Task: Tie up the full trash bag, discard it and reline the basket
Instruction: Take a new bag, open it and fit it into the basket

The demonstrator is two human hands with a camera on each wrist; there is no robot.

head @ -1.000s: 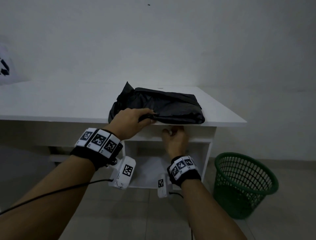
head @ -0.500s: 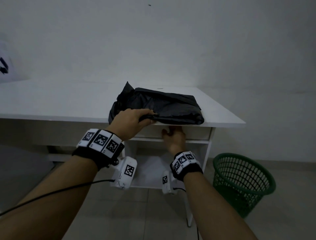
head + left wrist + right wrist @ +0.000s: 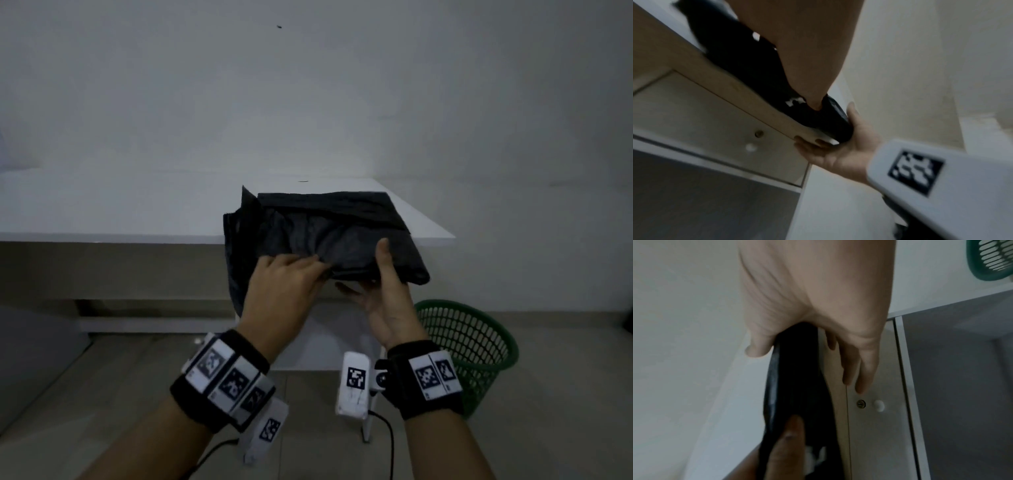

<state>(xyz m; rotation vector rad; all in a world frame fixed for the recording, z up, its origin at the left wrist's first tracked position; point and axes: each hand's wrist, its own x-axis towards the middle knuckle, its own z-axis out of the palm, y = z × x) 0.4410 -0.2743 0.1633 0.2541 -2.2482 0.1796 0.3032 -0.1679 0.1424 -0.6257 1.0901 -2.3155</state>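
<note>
Black plastic is bunching under the left hand [image 3: 284, 291], whose fingers are pinching the near edge of the folded trash bags [image 3: 329, 233], while the right hand [image 3: 383, 294] is clamping the same stack, thumb on top and fingers underneath. The stack is overhanging the front edge of the white desk [image 3: 137, 212] (the green basket [image 3: 469, 353] is standing bare on the floor just right), so relining is seemingly beginning, and next one bag needs peeling free and shaking open.
</note>
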